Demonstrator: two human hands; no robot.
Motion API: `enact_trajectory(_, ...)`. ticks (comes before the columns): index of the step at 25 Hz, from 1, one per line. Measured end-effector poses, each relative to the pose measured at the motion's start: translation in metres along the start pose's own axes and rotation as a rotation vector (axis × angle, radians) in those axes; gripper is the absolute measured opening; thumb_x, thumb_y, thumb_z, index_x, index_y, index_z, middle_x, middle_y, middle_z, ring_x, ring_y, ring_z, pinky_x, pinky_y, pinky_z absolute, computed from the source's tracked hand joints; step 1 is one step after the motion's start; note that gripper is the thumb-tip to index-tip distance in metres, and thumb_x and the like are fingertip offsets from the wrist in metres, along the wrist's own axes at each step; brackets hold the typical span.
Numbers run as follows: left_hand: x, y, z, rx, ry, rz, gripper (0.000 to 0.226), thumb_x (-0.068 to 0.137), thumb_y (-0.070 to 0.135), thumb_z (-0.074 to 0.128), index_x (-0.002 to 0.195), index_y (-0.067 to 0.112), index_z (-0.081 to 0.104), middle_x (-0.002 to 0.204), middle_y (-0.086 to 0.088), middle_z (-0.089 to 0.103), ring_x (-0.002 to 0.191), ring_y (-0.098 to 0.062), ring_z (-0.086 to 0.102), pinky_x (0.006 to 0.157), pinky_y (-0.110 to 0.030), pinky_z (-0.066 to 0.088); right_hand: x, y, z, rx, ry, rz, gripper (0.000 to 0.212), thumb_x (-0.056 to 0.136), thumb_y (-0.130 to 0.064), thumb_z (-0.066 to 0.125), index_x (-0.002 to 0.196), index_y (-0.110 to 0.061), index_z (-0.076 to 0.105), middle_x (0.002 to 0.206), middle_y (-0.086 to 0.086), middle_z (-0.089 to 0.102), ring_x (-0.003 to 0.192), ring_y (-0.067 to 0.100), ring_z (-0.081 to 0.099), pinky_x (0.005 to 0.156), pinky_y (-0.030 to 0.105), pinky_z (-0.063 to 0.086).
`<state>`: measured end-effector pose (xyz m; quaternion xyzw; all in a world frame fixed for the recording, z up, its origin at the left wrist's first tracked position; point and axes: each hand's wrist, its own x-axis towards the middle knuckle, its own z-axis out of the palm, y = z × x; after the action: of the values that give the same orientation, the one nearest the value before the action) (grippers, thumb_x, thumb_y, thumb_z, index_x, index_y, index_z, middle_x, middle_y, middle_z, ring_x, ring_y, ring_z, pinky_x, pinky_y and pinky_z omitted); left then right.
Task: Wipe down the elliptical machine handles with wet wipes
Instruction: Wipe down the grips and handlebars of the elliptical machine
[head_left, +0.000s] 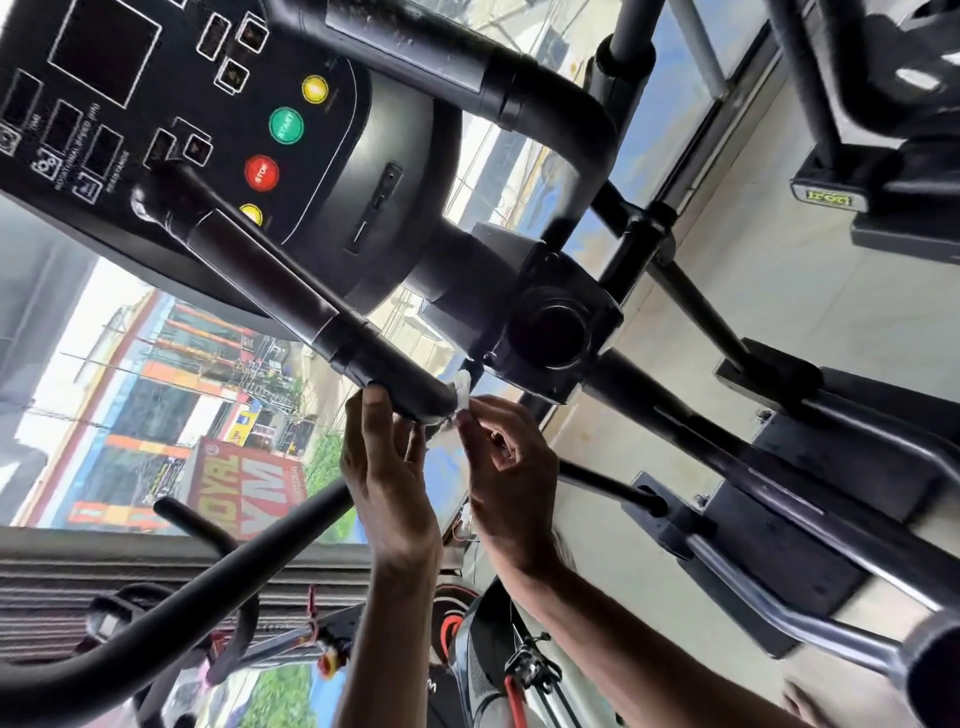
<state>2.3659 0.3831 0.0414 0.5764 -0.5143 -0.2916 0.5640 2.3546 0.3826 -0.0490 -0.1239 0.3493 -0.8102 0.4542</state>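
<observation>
Your right hand (511, 467) pinches a white wet wipe (462, 391) between curled fingertips against the lower end of the elliptical's black handle (291, 291), where the bar bends in toward the machine's pivot housing (556, 332). The wipe is bunched small, touching the handle's end, with a scrap of it showing just beneath the bar. Your left hand (389, 467) reaches up beside it, fingers behind the same bend of the handle and thumb below, clasping the bar (how tightly cannot be told from this tilted view). The two hands sit just beside each other, nearly touching at the wipe.

The handle runs up and left from there, crossing in front of the console (156, 104), whose face carries a green START button (285, 124), a red STOP button (261, 172) and a yellow button (315, 88). A second padded handle (467, 67) curves across the top of the view. Behind your hands, a window looks onto a street with a red sign (244, 483). A curved black bar (156, 623) of another machine crosses the lower left.
</observation>
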Motion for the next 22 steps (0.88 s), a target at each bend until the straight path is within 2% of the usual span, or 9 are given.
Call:
enact_trajectory(2, -0.001, 0.0, 0.001, -0.001, 0.01, -0.003, 0.024, 0.091, 0.046, 0.053, 0.099, 0.029, 0.069, 0.096, 0.012, 0.073, 0.104, -0.014, 0.067, 0.095, -0.033, 0.048, 0.004, 0.015, 0.004, -0.064, 0.025, 0.014, 0.008, 0.096, -0.012, 0.072, 0.101, -0.014, 0.078, 0.107, 0.0, 0.075, 0.103, 0.007, 0.071, 0.088, 0.018, 0.054)
enact_trajectory(6, -0.007, 0.004, 0.008, 0.012, 0.034, -0.014, 0.027, 0.09, 0.047, 0.053, 0.102, 0.029, 0.07, 0.096, 0.014, 0.074, 0.101, -0.011, 0.069, 0.088, -0.027, 0.049, 0.033, 0.061, 0.012, -0.197, 0.028, 0.179, 0.014, 0.097, -0.016, 0.07, 0.106, -0.01, 0.079, 0.108, 0.0, 0.078, 0.1, 0.006, 0.072, 0.096, 0.032, 0.056)
enact_trajectory(8, -0.009, 0.006, 0.009, 0.03, 0.042, -0.009, 0.025, 0.089, 0.048, 0.054, 0.092, 0.037, 0.076, 0.094, 0.017, 0.073, 0.1, -0.012, 0.068, 0.086, -0.026, 0.049, 0.049, 0.078, 0.012, -0.29, -0.017, 0.141, 0.019, 0.1, -0.015, 0.066, 0.111, -0.006, 0.077, 0.112, 0.005, 0.077, 0.102, 0.009, 0.07, 0.099, 0.037, 0.056)
enact_trajectory(10, -0.009, 0.007, 0.009, 0.039, 0.023, 0.016, 0.025, 0.089, 0.047, 0.054, 0.081, 0.044, 0.077, 0.089, 0.02, 0.072, 0.098, -0.013, 0.067, 0.084, -0.025, 0.05, 0.058, 0.092, 0.009, -0.404, -0.102, 0.04, 0.029, 0.105, -0.019, 0.056, 0.121, -0.001, 0.073, 0.121, 0.011, 0.074, 0.112, 0.015, 0.067, 0.106, 0.041, 0.052)
enact_trajectory(13, -0.007, 0.004, 0.008, 0.01, 0.011, 0.022, 0.026, 0.091, 0.046, 0.053, 0.081, 0.046, 0.077, 0.092, 0.018, 0.073, 0.101, -0.013, 0.066, 0.086, -0.025, 0.05, 0.059, 0.115, 0.002, -0.516, -0.308, -0.092, 0.044, 0.11, -0.022, 0.04, 0.146, -0.002, 0.055, 0.147, 0.014, 0.059, 0.139, 0.023, 0.054, 0.121, 0.035, 0.039)
enact_trajectory(15, -0.006, 0.0, 0.006, -0.003, 0.014, 0.033, 0.026, 0.092, 0.046, 0.053, 0.084, 0.044, 0.078, 0.095, 0.016, 0.073, 0.103, -0.014, 0.066, 0.087, -0.026, 0.051, 0.061, 0.126, -0.002, -0.582, -0.416, -0.167, 0.054, 0.103, -0.005, 0.043, 0.157, -0.003, 0.039, 0.159, 0.015, 0.046, 0.148, 0.025, 0.043, 0.125, 0.032, 0.03)
enact_trajectory(17, -0.005, -0.003, 0.005, 0.0, 0.017, 0.035, 0.026, 0.092, 0.046, 0.053, 0.084, 0.043, 0.077, 0.095, 0.015, 0.072, 0.104, -0.014, 0.066, 0.088, -0.026, 0.051, 0.067, 0.132, -0.007, -0.671, -0.48, -0.23, 0.067, 0.095, 0.003, 0.045, 0.16, -0.003, 0.029, 0.163, 0.017, 0.038, 0.149, 0.028, 0.04, 0.125, 0.035, 0.031)
enact_trajectory(20, -0.007, -0.004, 0.008, -0.016, 0.025, 0.042, 0.028, 0.093, 0.044, 0.051, 0.082, 0.043, 0.076, 0.091, 0.017, 0.071, 0.1, -0.013, 0.065, 0.087, -0.026, 0.05, 0.078, 0.126, -0.014, -0.615, -0.592, -0.213, 0.064, 0.1, 0.001, 0.043, 0.161, -0.004, 0.027, 0.167, 0.01, 0.029, 0.154, 0.014, 0.03, 0.126, 0.028, 0.025)
enact_trajectory(22, -0.005, -0.006, 0.009, -0.043, 0.007, 0.079, 0.027, 0.094, 0.044, 0.052, 0.082, 0.044, 0.076, 0.088, 0.016, 0.07, 0.098, -0.013, 0.063, 0.089, -0.029, 0.049, 0.073, 0.115, -0.019, -0.46, -0.578, -0.177, 0.053, 0.106, -0.004, 0.043, 0.159, -0.003, 0.034, 0.164, 0.007, 0.037, 0.152, 0.006, 0.034, 0.124, 0.021, 0.028)
